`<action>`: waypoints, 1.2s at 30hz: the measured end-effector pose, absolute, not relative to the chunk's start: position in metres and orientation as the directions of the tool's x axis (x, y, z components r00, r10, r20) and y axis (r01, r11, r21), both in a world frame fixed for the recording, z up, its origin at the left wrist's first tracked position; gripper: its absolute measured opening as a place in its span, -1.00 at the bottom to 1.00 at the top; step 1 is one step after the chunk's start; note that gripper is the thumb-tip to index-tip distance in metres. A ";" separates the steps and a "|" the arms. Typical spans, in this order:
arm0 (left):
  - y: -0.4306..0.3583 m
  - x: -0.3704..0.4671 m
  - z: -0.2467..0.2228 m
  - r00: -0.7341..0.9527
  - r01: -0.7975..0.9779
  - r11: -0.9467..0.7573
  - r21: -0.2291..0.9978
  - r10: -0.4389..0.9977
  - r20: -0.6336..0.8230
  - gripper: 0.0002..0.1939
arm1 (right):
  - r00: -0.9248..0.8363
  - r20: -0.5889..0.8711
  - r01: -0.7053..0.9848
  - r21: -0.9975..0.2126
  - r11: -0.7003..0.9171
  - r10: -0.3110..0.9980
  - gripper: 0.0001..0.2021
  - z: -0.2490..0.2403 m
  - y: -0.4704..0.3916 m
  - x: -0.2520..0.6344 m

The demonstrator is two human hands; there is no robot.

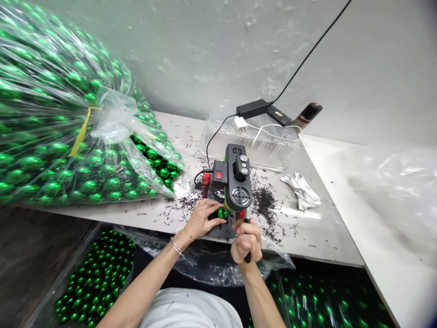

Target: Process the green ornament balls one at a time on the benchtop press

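My left hand (204,217), with a silver bangle at the wrist, pinches a shiny green ball (222,213) between thumb and fingers. The ball sits under the near end of a black machine (238,177) with round vents and a red switch. My right hand (247,241) is wrapped round a black lever handle (247,258) at the machine's near right side. Red pieces (241,214) show beside the ball, partly hidden by the machine.
A large clear bag of green balls (68,150) fills the left. Black scraps (264,200) litter the table (307,239). White gloves (302,191) lie right; a plastic tray (273,155), adapter (252,109) and cables are behind. More green balls (99,273) lie below the table's front edge.
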State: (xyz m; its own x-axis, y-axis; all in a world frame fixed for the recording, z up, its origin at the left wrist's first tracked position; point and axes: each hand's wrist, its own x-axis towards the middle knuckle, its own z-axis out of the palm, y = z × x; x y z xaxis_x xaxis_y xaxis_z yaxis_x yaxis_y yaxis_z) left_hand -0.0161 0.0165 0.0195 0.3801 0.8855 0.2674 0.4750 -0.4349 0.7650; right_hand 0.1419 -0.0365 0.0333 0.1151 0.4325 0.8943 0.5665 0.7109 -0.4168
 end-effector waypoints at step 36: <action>0.113 -0.112 0.083 -0.193 0.662 -0.112 0.741 0.930 0.313 -0.88 | 0.182 0.825 0.499 -0.547 0.672 0.535 -0.71 0.100 -0.044 0.139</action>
